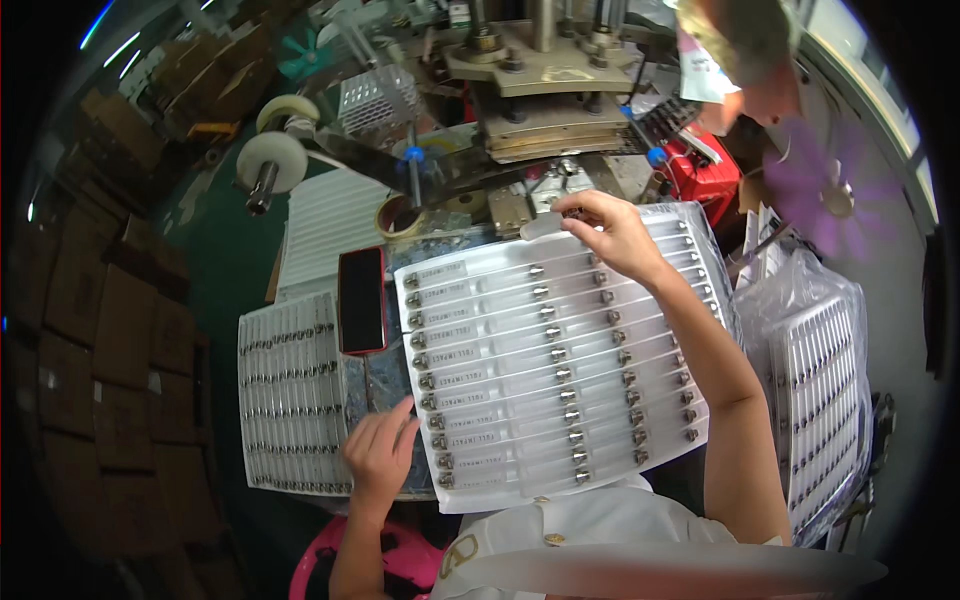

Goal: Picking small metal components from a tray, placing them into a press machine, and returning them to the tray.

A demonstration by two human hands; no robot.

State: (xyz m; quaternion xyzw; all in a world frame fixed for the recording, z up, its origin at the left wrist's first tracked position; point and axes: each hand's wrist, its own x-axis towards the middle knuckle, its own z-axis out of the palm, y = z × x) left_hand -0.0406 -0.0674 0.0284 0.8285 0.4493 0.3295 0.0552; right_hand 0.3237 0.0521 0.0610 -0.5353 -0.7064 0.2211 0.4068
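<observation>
Reaching over the far edge of the white tray, the right hand pinches a small clear piece between fingertips just in front of the press, while the left hand rests loosely curled, holding nothing, on the tray's near-left corner beside a red phone. To do this well, I judge the left hand should keep the tray pinned flat — its rows of metal-tipped parts look easily jostled — and the right should keep its grip light and lift clear of the top row.
</observation>
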